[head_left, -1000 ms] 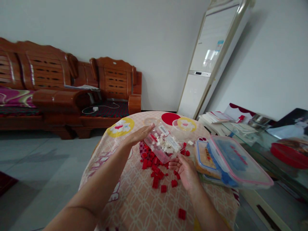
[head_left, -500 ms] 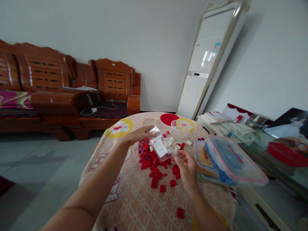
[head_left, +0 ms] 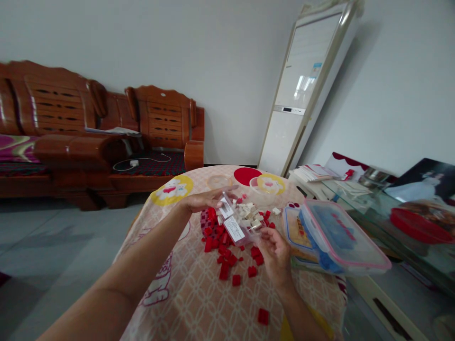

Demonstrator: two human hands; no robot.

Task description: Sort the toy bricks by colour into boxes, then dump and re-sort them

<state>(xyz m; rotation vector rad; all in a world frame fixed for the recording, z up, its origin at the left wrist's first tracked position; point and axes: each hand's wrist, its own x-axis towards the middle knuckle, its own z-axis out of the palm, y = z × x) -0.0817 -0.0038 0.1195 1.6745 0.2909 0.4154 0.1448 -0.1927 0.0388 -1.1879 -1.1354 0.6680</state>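
Between my two hands is a tilted clear plastic box (head_left: pixel 233 227) with white printed labels on its near side. My left hand (head_left: pixel 205 200) grips its upper left edge, fingers partly behind it. My right hand (head_left: pixel 274 252) pinches its lower right corner between thumb and fingers. White toy bricks (head_left: pixel 250 211) show at the box's far side; whether all of them lie inside it I cannot tell. Under and in front of the box, many red toy bricks (head_left: pixel 223 271) are scattered over the patterned tablecloth (head_left: pixel 199 303). One red brick (head_left: pixel 263 316) lies apart, closer to me.
Right of my right hand stand a pink-rimmed lidded container (head_left: pixel 346 237) and a smaller blue-rimmed one (head_left: pixel 296 229). A round clear tub (head_left: pixel 263 188) and a clear lid (head_left: pixel 218 182) sit at the back. Beyond the right edge is a glass-topped stand (head_left: pixel 373 208) with papers.
The view has turned slightly to the right. Both hands keep hold of the clear box, which has tipped a little, so more of the white bricks shows.
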